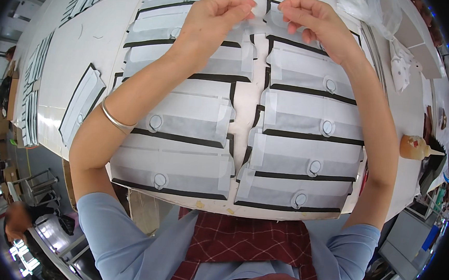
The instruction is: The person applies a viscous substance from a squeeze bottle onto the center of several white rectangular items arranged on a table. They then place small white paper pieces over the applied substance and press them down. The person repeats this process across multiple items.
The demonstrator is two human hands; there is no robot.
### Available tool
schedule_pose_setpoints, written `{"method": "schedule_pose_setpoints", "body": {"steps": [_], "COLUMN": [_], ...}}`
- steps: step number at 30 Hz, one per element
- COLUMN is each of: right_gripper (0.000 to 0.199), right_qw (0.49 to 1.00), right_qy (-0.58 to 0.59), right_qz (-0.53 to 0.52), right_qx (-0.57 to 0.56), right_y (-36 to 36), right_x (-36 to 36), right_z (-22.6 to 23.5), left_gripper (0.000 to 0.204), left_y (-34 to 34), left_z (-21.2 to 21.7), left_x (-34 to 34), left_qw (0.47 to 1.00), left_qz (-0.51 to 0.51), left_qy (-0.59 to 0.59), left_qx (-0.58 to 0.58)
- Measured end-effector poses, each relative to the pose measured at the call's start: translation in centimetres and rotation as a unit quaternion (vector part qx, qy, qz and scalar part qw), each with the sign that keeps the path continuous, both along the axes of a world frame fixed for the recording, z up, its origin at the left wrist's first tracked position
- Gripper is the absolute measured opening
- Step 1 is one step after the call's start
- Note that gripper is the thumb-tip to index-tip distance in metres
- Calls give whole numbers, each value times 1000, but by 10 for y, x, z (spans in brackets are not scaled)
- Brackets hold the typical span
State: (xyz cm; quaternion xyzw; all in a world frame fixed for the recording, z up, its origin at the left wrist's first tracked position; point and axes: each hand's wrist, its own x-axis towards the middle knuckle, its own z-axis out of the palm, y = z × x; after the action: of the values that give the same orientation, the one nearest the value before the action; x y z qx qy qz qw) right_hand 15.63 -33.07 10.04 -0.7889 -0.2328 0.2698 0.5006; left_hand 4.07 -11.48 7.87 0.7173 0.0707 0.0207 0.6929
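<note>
My left hand (210,27) is over the far end of the left column of panels, thumb and forefinger pinched together. Across the gap, my right hand (323,28) hovers over the far end of the right column with its fingers curled and thumb against forefinger. Whatever either pinch holds is too small to make out. Below them lie flat white-and-grey fabric panels with black edging; one panel (309,112) at the right and another (185,103) at the left each carry a round, button-like disc near the lower edge.
More black-edged pieces lie on the white table (98,40) at the left, one panel (84,101) slanted apart from the others. At the right stand a squeeze bottle (414,147) with yellowish contents and, farther back, clear plastic bags (382,13). A person (18,219) is at the lower left.
</note>
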Motion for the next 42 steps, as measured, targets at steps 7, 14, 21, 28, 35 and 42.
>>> {"method": "schedule_pose_setpoints", "body": {"steps": [7, 14, 21, 28, 35, 42], "right_gripper": [25, 31, 30, 21, 19, 18], "right_qw": [995, 998, 1000, 985, 990, 990], "right_qy": [-66, -50, 7, 40, -14, -48], "right_qz": [65, -4, -18, 138, 98, 86], "right_qx": [-46, -26, 9, -97, -102, -98], "right_y": [4, -3, 5, -7, 7, 11], "right_x": [2, 2, -9, 19, 40, 42], "right_z": [-4, -5, 4, 14, -16, -28], "left_gripper": [25, 23, 30, 30, 24, 32], "left_y": [8, -5, -6, 2, 19, 14], "left_z": [-12, -1, 0, 6, -6, -16], "left_x": [27, 35, 35, 20, 11, 5], "left_qw": [873, 867, 978, 968, 886, 819], "left_qz": [-87, -88, -48, -39, -84, -118], "left_qy": [-127, -55, 12, -55, -171, -270], "left_qx": [463, 487, 203, 241, 424, 492]}}
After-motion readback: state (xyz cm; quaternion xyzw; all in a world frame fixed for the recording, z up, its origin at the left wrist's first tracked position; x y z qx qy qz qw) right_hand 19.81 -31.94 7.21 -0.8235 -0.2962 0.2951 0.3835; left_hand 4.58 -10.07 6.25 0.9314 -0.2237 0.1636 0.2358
